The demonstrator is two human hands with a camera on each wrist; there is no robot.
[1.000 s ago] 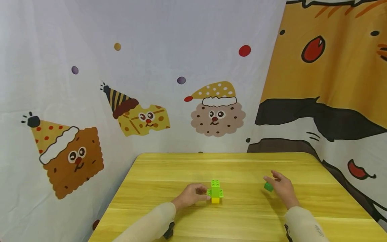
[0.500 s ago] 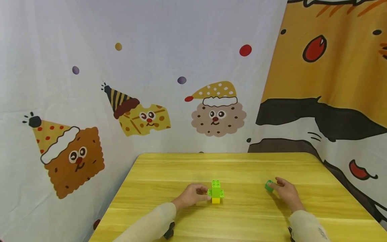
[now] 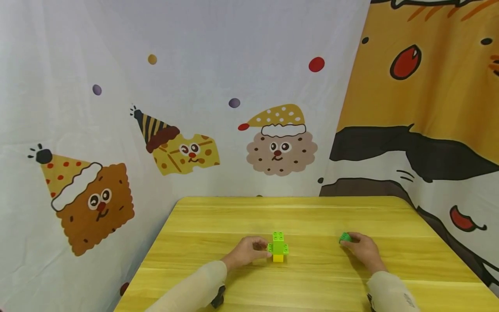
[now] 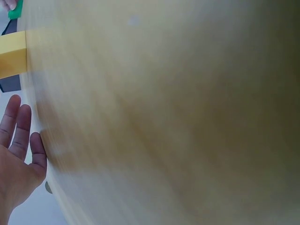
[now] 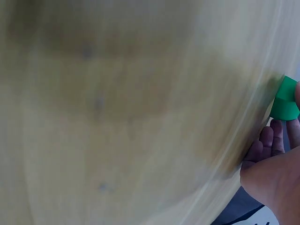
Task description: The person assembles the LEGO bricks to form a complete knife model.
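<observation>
A block figure (image 3: pixel 278 248) stands upright on the table, lime-green bricks over a yellow base, with a studded side piece on each side. My left hand (image 3: pixel 245 252) is at its left side, thumb and fingertips close to the left side piece; whether they touch it cannot be told. In the left wrist view, the left hand (image 4: pixel 21 145) has extended fingers below the yellow brick (image 4: pixel 13 55). Farther right, my right hand (image 3: pixel 364 249) pinches a dark green brick (image 3: pixel 345 238) between thumb and fingers. The right wrist view shows this green brick (image 5: pixel 285 99) at its right edge.
The wood-grain table (image 3: pixel 312 286) reaches back to a printed cloth backdrop (image 3: pixel 234 52) with cartoon snacks. Both sleeves come in from the front edge.
My right hand has shifted around the dark green brick, and its thumb and fingers have closed on it; the brick has turned and tilted. The left hand and the block figure have stayed put.
</observation>
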